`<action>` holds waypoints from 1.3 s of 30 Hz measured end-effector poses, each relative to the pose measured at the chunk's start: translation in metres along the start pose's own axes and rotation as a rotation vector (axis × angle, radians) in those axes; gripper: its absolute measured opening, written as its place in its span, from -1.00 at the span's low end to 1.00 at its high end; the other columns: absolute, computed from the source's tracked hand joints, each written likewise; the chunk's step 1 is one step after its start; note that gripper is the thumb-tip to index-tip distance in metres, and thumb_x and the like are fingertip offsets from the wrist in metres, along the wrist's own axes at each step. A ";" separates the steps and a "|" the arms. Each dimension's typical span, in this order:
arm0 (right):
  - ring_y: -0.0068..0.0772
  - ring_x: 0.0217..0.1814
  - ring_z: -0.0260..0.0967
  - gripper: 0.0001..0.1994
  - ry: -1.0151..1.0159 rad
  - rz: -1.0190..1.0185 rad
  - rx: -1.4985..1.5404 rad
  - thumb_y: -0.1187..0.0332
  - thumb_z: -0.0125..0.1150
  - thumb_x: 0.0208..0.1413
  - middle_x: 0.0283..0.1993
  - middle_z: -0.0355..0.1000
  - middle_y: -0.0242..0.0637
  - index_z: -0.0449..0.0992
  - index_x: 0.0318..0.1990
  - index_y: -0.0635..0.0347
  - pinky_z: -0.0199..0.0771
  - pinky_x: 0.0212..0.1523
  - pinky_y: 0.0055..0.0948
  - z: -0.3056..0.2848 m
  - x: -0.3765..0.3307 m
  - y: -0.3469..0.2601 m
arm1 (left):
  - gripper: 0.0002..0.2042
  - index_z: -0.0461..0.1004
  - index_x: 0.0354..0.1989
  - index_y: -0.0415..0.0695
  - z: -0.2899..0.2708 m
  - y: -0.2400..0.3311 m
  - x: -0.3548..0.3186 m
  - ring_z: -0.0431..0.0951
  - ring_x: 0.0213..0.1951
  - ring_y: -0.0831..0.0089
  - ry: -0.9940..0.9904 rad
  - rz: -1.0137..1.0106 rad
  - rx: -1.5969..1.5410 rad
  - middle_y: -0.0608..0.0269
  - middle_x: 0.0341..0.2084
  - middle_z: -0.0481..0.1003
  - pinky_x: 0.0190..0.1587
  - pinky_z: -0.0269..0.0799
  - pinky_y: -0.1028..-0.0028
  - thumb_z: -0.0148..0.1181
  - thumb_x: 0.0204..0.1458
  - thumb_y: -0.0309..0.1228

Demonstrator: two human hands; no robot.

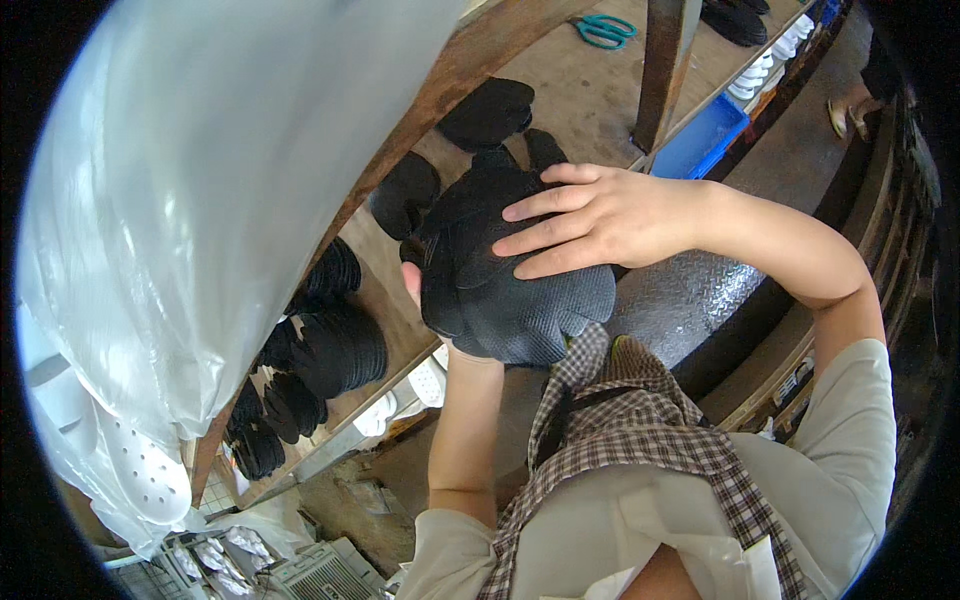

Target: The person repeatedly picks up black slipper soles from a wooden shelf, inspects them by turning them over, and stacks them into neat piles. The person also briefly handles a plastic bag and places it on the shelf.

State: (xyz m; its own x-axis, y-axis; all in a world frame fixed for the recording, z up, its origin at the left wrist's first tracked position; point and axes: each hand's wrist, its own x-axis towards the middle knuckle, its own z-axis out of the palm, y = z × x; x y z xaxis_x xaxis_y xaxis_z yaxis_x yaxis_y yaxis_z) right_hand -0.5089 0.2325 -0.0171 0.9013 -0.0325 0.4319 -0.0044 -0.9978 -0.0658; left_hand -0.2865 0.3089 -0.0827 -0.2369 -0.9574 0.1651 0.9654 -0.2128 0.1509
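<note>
In front of my chest is a loose pile of black insoles (530, 310), with a finely textured surface and rounded ends fanned at different angles. My left hand (412, 283) supports the pile from its left side and underneath. Only part of that hand shows; most of its fingers are hidden behind the insoles. Across the top of the pile lies my right hand (590, 220), its fingers stretched out and spread over the black surface. Just beyond my hands, more black insoles (487, 112) rest on the brown tabletop (560, 70).
Stacks of black insoles (340, 350) line the table's left part. A large translucent plastic bag (220, 180) hangs at left, near a white clog (145, 465). Teal-handled scissors (605, 32) lie far back. A wooden post (667, 75) stands beside a blue bin (703, 140). Another person's feet (848, 118) show far right.
</note>
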 end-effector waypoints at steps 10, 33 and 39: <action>-0.04 0.43 -0.02 -0.46 -0.175 0.081 0.473 0.71 0.09 -0.14 0.33 0.16 -0.11 0.39 0.11 0.21 0.23 0.25 -0.11 -0.017 0.010 -0.021 | -0.20 0.08 0.31 -0.16 -0.009 -0.022 -0.029 0.23 0.22 -0.02 0.225 0.136 0.043 -0.10 0.23 0.19 0.23 0.19 0.00 -0.10 -0.01 0.18; -0.70 -0.34 0.30 -0.86 0.186 0.731 1.249 0.34 0.28 0.06 -0.40 0.44 -0.53 0.52 -0.33 0.22 0.32 -0.28 -0.61 0.033 0.097 -0.028 | -0.08 0.06 0.32 -0.21 -0.026 -0.031 -0.106 0.20 0.24 0.11 0.163 0.175 -0.060 0.01 0.26 0.16 0.32 0.04 0.17 -0.15 -0.06 0.32; -0.53 -0.23 0.46 -0.92 0.672 0.801 1.870 0.43 0.13 0.12 -0.30 0.48 -0.35 0.48 -0.25 0.19 0.49 -0.19 -0.58 0.047 0.102 -0.030 | -0.12 0.11 0.27 -0.28 -0.024 -0.039 -0.122 0.28 0.19 0.00 0.218 0.253 -0.087 -0.12 0.21 0.21 0.24 0.21 0.09 -0.01 -0.11 0.19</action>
State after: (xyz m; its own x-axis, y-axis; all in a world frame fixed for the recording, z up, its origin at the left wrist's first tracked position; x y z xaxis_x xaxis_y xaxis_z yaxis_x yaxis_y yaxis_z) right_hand -0.3963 0.2617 -0.0129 0.6708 -0.7416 0.0100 0.4946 0.4373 -0.7511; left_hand -0.2923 0.4296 -0.1319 0.0308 -0.9992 -0.0272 0.9985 0.0296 0.0462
